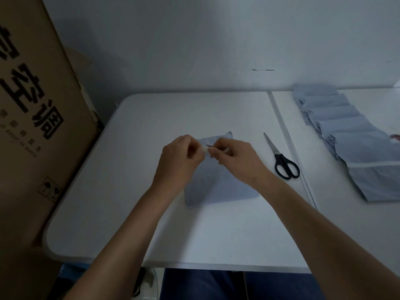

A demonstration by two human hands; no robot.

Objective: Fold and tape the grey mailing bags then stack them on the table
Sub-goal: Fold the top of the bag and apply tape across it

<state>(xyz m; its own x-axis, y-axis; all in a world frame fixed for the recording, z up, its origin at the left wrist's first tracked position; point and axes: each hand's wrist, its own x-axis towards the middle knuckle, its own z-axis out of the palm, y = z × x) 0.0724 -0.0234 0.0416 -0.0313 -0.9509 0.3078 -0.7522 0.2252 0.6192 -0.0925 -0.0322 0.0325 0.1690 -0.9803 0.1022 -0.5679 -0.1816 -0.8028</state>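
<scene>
Both hands meet over the middle of the white table. The left hand has its fingers curled in, thumb and fingertips pinching a small pale strip, seemingly tape, at the far end of a grey mailing bag. The right hand comes in from the other side, its fingers likewise bent, pinching the same spot so that the fingertips of the two hands almost touch. What exactly sits between the fingertips is too small and blurred to make out beyond a pale bit with a dark line in it.

The bag lies flat on the table directly beneath and between the two hands. Its near edge reaches back toward the person, under the wrists, and its far corner pokes out just beyond the right hand's knuckles. The left wrist covers part of the bag's left side, and the right forearm crosses its right side.

Just to the right of the right hand, close but not touching, lies a pair of scissors with black handles, blades closed and pointing away from the person. Further right, well apart from the hands and past a seam in the table, a row of grey bags lies overlapping like shingles, running from far to near.

To the left of the left hand, well apart, a large cardboard box with black printed characters stands beside the table.
</scene>
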